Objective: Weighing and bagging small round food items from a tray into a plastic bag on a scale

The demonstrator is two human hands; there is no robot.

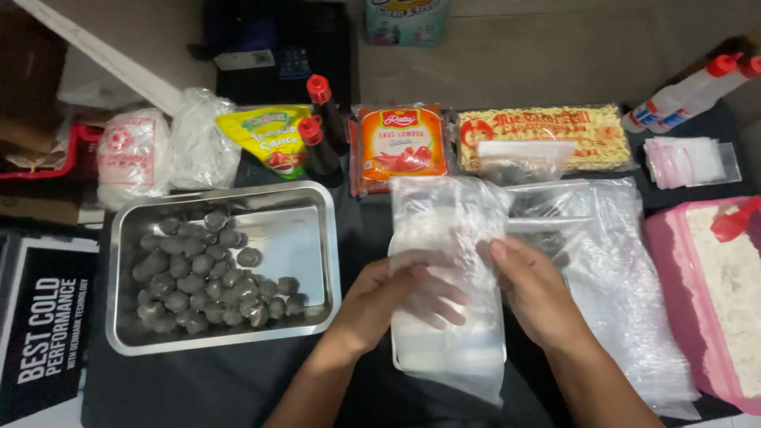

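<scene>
A clear plastic bag (448,218) is held upright in front of me by both hands. My left hand (380,305) grips its lower left side, with the fingers showing through the film. At the bag's right edge my right hand (535,289) pinches the plastic with thumb and fingers. Left of the hands stands a steel tray (305,198) holding several dark grey meatballs (202,277) piled at its left half.
Behind lie a green sauce pouch (269,139), two dark bottles with red caps (321,127), an orange sauce pack (399,147) and a noodle pack (543,135). A stack of clear bags (618,277) lies at right, beside a pink tub of white powder (717,293).
</scene>
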